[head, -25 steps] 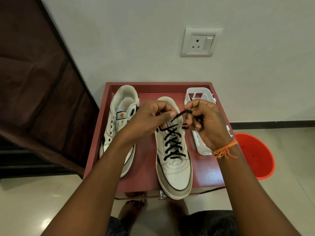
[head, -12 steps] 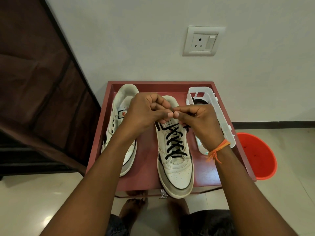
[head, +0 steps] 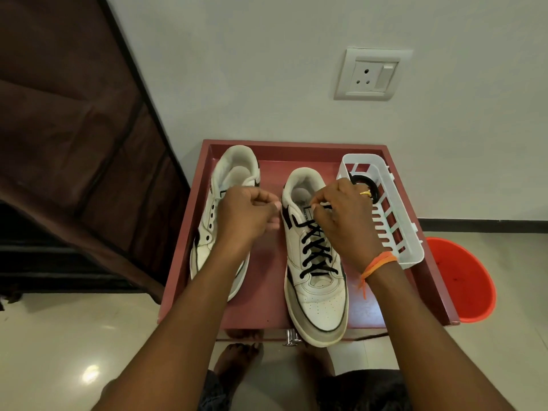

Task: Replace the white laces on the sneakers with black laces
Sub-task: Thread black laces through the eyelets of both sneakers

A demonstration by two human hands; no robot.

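Two white sneakers stand on a red table (head: 268, 280). The right sneaker (head: 318, 304) carries a black lace (head: 315, 258) crossed through most eyelets. My right hand (head: 347, 223) pinches the black lace's end at the top of the tongue. The left sneaker (head: 207, 247) has bare eyelets and no lace. My left hand (head: 246, 216) hovers over it with its fingers curled, and I see no lace in them. A coil of black lace (head: 360, 180) lies in the white basket (head: 394, 232), partly hidden by my right hand.
The table stands against a white wall with a socket (head: 372, 74). An orange bucket (head: 465, 280) sits on the floor at the right. A brown fabric wardrobe (head: 74, 129) fills the left. My bare feet (head: 237, 360) show under the table's front edge.
My hands met above the right sneaker's tongue and have since parted. The left hand moved left over the unlaced sneaker; the right hand dropped to the tongue with the lace.
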